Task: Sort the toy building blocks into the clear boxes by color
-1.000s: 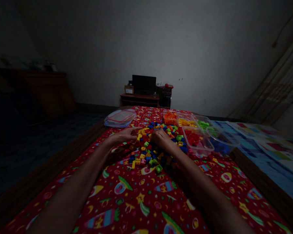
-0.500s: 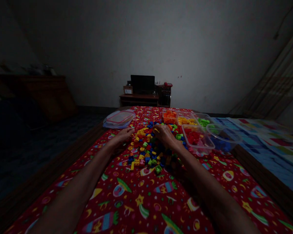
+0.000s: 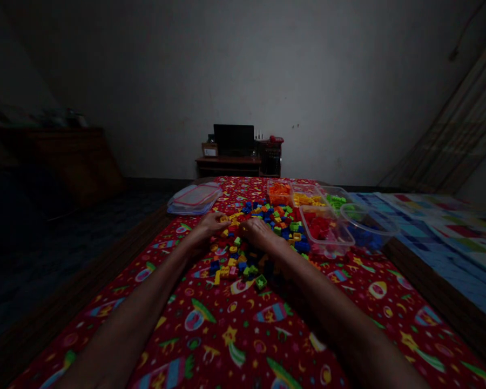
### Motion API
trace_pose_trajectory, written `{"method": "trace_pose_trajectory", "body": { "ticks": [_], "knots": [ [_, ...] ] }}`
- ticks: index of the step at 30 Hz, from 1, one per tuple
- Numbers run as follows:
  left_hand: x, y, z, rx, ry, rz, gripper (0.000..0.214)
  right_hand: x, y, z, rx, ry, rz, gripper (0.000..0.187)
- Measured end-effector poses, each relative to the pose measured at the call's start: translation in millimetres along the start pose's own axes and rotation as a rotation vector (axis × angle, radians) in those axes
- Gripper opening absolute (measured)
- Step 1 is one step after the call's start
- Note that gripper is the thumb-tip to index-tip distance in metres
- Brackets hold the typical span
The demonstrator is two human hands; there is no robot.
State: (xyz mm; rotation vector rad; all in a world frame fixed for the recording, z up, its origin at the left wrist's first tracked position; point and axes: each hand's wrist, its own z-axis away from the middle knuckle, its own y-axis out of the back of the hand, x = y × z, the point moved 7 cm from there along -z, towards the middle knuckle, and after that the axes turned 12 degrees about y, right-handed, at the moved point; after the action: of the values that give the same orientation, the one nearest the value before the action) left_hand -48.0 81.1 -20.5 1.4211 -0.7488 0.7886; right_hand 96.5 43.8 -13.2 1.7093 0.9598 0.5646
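Toy building blocks (image 3: 243, 256) in yellow, blue, green, red and orange lie in a loose heap on the red patterned cloth (image 3: 210, 335). At the heap's left edge is my left hand (image 3: 209, 224), its fingers closed in a pinch with a yellow building block (image 3: 225, 219) at the tips. My right hand (image 3: 257, 232) reaches over the middle of the heap, fingers curled down; a bit of yellow shows at its fingertips, mostly hidden by the hand. A small gap separates the two hands. Several yellow blocks lie just beyond them.
Clear plastic tubs stand at the right: orange blocks (image 3: 279, 193), yellow blocks (image 3: 308, 200), green blocks (image 3: 335, 202), red blocks (image 3: 319, 227) and blue blocks (image 3: 366, 236) are sorted in them. Stacked lids (image 3: 195, 198) lie back left. A dark monitor (image 3: 234, 139) stands by the wall.
My right hand has moved left and nearer to me, with yellow at its fingers, toward my left hand. My left hand has shifted slightly, its fingers now at a yellow block.
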Motion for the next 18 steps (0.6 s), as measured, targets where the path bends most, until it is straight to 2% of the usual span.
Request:
{"method": "trace_pose_trajectory", "body": {
  "ticks": [4, 7, 9, 11, 13, 16, 18],
  "knots": [
    [3, 2.5, 6, -0.075, 0.066, 0.137, 0.044, 3, 16, 4, 0.051, -0.086, -0.091, 0.021],
    [6, 2.6, 8, -0.135, 0.079, 0.230, 0.043, 12, 30, 6, 0.221, -0.168, -0.222, 0.021],
    [10, 2.3, 9, -0.157, 0.063, 0.291, 0.043, 25, 33, 8, 0.338, -0.299, -0.356, 0.022],
    [18, 0.7, 10, -0.170, 0.024, 0.343, 0.042, 38, 27, 11, 0.405, -0.473, -0.555, 0.018],
    [29, -5.2, 15, -0.209, -0.013, 0.367, 0.040, 42, 17, 12, 0.442, -0.594, -0.848, 0.015],
    [47, -20.1, 27, -0.298, -0.043, 0.359, 0.040, 33, 7, 10, 0.434, -0.575, -1.275, 0.023],
    [57, -28.8, 36, -0.341, -0.067, 0.343, 0.041, 26, 8, 10, 0.385, -0.524, -1.383, 0.027]
  ]
}}
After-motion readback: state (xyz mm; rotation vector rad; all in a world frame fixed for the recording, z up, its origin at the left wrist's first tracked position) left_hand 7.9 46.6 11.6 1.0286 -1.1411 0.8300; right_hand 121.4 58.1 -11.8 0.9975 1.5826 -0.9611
